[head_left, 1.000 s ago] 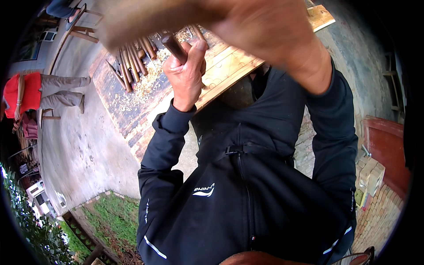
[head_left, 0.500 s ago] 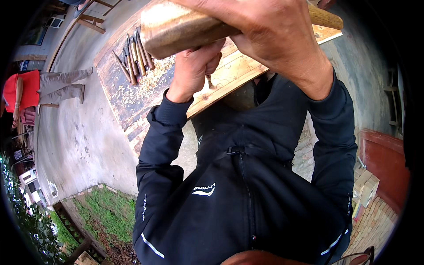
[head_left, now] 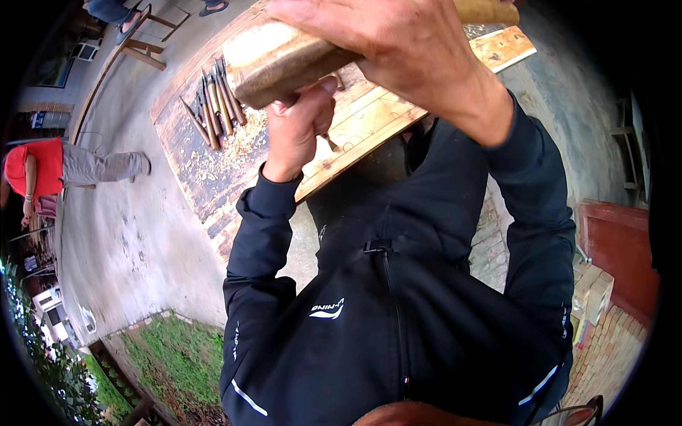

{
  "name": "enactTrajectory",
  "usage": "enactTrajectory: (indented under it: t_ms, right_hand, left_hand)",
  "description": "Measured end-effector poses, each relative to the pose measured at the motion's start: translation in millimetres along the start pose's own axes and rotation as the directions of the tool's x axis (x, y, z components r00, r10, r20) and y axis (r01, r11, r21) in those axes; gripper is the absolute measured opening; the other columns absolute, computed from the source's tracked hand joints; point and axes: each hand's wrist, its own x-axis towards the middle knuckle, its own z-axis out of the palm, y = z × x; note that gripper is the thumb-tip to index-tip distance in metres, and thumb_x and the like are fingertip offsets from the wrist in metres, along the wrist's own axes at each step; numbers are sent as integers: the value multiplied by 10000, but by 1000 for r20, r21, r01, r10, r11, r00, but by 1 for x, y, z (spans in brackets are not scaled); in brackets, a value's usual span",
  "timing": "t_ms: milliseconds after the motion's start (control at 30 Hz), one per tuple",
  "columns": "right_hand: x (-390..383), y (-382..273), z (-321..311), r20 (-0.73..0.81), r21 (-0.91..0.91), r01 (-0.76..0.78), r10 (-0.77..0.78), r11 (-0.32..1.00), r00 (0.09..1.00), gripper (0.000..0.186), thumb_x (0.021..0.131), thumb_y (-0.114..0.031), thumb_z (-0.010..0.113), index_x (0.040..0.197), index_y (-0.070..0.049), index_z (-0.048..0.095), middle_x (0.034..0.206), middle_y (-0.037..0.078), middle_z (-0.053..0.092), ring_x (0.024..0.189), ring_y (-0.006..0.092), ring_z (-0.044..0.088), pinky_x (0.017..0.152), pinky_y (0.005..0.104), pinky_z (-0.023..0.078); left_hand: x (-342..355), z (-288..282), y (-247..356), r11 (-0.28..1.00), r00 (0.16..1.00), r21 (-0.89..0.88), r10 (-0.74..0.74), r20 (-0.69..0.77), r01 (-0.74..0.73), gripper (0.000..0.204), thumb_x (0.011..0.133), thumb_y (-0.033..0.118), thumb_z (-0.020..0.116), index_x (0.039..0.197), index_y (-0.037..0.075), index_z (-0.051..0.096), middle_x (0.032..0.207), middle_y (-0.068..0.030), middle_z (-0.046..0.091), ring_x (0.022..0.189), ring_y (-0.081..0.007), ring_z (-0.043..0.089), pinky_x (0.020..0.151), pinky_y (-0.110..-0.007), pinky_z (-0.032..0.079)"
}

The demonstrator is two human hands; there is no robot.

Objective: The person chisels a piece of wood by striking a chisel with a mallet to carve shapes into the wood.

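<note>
My right hand (head_left: 419, 60) is wrapped round a wooden mallet (head_left: 288, 60), whose thick block-shaped head hangs over my left hand. The mallet's handle (head_left: 490, 12) sticks out to the right past my fingers. Closed below it, my left hand (head_left: 291, 138) grips a chisel (head_left: 329, 142), mostly hidden by the fingers. The chisel's narrow metal end meets a long pale board (head_left: 383, 121) marked with drawn lines and curves. Whether the mallet touches the chisel's top, I cannot tell.
Left of the board, several carving chisels (head_left: 220, 103) lie side by side on the worn wooden table (head_left: 202, 170). Wood shavings (head_left: 245, 138) are scattered near them. A person in a red top (head_left: 35, 167) is at the far left, near a wooden bench (head_left: 142, 53).
My right hand and the mallet have shifted left and slightly down. My left hand has moved a little left with the chisel. The person in red has moved a leg.
</note>
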Motion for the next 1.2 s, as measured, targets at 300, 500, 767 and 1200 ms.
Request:
enactTrajectory:
  t_ms: [300, 500, 767, 1200]
  right_hand:
    - [17, 0, -13, -35, -17, -87, 87, 996, 996, 389, 768, -88, 698, 1154, -44, 679, 958, 164, 713, 854, 368, 705, 732, 428, 558]
    - [22, -4, 8, -339, 258, -179, 262, 950, 904, 440, 727, -27, 717, 1163, -11, 660, 967, 187, 711, 899, 356, 713, 806, 401, 562]
    - [9, -17, -9, -52, -25, 77, -78, 997, 996, 273, 786, -149, 657, 1047, -68, 667, 848, 92, 655, 791, 279, 679, 697, 394, 546]
    - [2, -29, 12, 26, -282, -17, 25, 959, 999, 333, 788, -226, 857, 1074, -118, 727, 893, 38, 754, 814, 192, 749, 737, 315, 612]
  left_hand:
    - [0, -3, -9, 1000, 996, 9, -7, 91, 6, 466, 994, 161, 657, 599, 103, 418, 535, 34, 369, 452, -75, 301, 455, -280, 206]
    - [0, 3, -6, 999, 1000, -44, -8, 0, 8, 398, 989, 111, 631, 643, 104, 435, 534, 45, 342, 432, -69, 271, 442, -273, 180]
    - [-11, 1, -15, 994, 993, -17, 105, 62, -104, 310, 994, 80, 628, 724, 80, 477, 532, 33, 348, 428, -77, 268, 442, -281, 198]
    - [-9, 19, -14, 983, 970, -4, 183, -161, -186, 375, 997, 95, 627, 668, 89, 448, 533, 29, 356, 429, -71, 270, 430, -273, 183]
